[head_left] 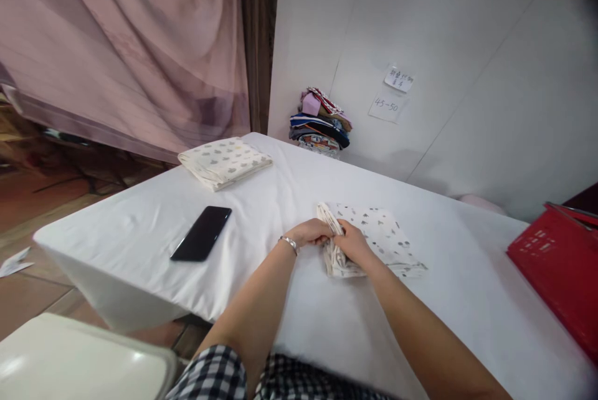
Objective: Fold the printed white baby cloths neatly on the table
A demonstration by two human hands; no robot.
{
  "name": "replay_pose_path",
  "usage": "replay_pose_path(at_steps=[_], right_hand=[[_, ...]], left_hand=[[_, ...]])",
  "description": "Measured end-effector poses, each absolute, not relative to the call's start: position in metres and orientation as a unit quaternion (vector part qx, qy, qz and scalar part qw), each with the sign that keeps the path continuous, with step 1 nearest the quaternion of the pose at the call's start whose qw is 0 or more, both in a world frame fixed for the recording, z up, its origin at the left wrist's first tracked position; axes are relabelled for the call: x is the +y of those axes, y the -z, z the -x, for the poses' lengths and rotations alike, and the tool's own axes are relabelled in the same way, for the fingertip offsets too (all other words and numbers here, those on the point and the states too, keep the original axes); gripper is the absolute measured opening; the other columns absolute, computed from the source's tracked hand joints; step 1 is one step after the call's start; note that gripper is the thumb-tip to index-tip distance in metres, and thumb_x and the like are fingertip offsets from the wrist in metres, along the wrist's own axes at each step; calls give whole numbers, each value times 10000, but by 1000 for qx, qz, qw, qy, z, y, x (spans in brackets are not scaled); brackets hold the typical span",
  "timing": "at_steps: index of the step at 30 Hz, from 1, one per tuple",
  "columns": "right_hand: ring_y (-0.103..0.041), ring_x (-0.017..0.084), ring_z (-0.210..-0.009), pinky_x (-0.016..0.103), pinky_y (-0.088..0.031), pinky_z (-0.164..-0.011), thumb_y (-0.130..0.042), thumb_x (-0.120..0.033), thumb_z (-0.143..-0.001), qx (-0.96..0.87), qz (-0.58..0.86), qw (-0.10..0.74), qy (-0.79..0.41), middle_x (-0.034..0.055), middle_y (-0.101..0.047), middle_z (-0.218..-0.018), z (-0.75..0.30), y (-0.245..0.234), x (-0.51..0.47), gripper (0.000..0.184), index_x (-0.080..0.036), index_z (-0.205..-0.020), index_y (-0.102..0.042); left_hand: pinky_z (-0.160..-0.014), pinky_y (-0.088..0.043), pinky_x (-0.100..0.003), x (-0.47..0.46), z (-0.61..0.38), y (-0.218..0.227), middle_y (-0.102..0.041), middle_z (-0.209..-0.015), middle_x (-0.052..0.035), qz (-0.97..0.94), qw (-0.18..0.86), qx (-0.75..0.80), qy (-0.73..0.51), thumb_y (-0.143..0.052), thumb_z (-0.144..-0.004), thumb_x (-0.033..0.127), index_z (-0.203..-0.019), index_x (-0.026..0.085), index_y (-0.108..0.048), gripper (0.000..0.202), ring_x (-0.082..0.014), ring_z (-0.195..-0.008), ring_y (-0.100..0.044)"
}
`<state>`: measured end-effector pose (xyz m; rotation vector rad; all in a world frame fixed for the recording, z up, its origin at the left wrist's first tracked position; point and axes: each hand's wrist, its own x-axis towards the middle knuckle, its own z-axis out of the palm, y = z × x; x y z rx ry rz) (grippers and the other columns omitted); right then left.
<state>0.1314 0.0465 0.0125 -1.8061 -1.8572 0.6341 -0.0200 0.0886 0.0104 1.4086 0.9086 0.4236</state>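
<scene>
A white cloth with small grey prints [383, 232] lies folded in layers on the white-covered table [289, 194]. Along its left edge, the layers are bunched up and raised. My left hand [314, 233], with a bracelet on the wrist, is closed on that edge from the left. Just beside it, my right hand [352, 243] grips the same edge from the right, its fingers partly hidden by the fabric. Further back on the left rests a second folded cloth [227, 162] with a grey print, untouched.
A black phone [202, 233] lies on the table's left side. Against the wall stands a stack of folded clothes [320, 126]. A red bag or box [555, 269] is at the right edge. A pale stool or chair seat [84, 359] is at the lower left, and a pink curtain [163, 45] hangs behind.
</scene>
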Motion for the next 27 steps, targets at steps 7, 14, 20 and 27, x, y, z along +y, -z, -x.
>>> replay_pose_path(at_steps=[7, 14, 20, 27], right_hand=[[-588, 187, -821, 235, -398, -654, -453, -206, -706, -693, 666, 182, -208, 10, -661, -899, -127, -20, 43, 384, -257, -1062, -586], [-577, 200, -873, 254, -387, -729, -417, -168, -726, -720, 656, 150, -168, 60, -649, -939, -119, -17, 44, 304, -199, -966, -601], [-583, 193, -821, 269, -420, -708, -446, -314, -784, -730, 614, 179, -240, 42, -650, -898, -130, -15, 40, 291, -195, -986, -618], [-380, 240, -1244, 376, -320, -1009, -364, -438, -845, -699, 688, 184, -71, 87, -440, -1351, -207, 1, 29, 474, -193, -1209, -544]], left_hand=[[-409, -213, -213, 95, 22, -2, -412, -414, 58, -615, 670, 370, -190, -579, -605, 319, -487, 162, -436, 243, -55, -391, -321], [-429, -286, -213, 96, 20, 0, -510, -467, 17, -595, 680, 399, -154, -573, -656, 438, -554, 147, -519, 314, -90, -439, -458], [-440, -305, -227, 97, 19, 1, -483, -415, 22, -605, 650, 430, -163, -561, -670, 555, -519, 153, -495, 434, -88, -408, -422], [-428, -318, -220, 95, 18, -5, -490, -404, 16, -603, 613, 489, -147, -531, -726, 351, -476, 147, -491, 326, -84, -385, -426]])
